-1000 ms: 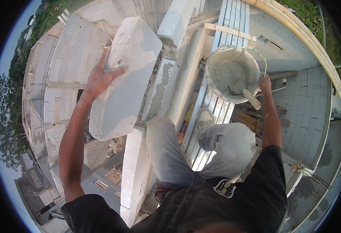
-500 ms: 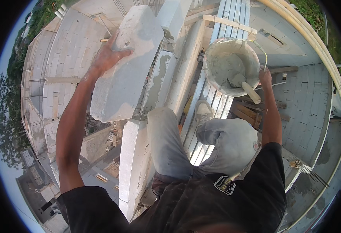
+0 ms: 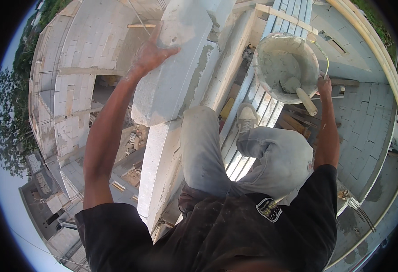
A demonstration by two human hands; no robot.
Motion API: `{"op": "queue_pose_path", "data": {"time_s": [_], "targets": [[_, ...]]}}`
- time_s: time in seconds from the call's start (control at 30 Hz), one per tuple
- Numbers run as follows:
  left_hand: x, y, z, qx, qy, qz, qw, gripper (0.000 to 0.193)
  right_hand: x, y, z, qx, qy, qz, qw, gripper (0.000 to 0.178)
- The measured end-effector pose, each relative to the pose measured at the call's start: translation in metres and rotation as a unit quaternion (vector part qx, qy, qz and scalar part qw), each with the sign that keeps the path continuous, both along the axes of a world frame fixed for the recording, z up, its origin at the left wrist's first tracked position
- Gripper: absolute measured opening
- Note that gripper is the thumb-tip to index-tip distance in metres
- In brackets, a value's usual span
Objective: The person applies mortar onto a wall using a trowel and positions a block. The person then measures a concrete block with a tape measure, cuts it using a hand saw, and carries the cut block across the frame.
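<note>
Left hand (image 3: 153, 56) spread on concrete block (image 3: 172, 86) (can't tell if grip's clamped); right hand (image 3: 324, 86) clamped on bucket handle (image 3: 327, 63). Uneven push could topple block.

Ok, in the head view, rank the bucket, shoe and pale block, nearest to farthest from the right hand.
1. Bucket: just left of the right hand.
2. Shoe: farther left, lower in view.
3. Pale block: farthest left, left hand on it.
</note>
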State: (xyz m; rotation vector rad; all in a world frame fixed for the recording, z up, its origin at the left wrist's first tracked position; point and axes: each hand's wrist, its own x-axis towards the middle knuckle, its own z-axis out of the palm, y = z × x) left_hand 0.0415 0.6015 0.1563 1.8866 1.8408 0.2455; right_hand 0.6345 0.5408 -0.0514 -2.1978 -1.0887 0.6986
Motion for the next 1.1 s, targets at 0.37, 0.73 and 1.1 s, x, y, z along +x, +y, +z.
{"op": "queue_pose_path", "data": {"time_s": [0.37, 0.73, 1.1], "targets": [[0.011, 0.009, -0.053, 0.003, 0.078, -0.008, 0.997, 0.103, 0.013, -0.001, -0.012, 0.018, -0.025, 0.041, 0.999, 0.034], [0.022, 0.003, -0.087, -0.019, 0.137, -0.009, 0.99, 0.102, 0.019, -0.003, -0.019, 0.013, -0.037, 0.029, 0.999, 0.032], [0.024, 0.003, -0.096, -0.038, 0.138, 0.009, 0.99, 0.103, 0.001, -0.006, 0.007, -0.022, 0.022, -0.004, 1.0, 0.032]]}}
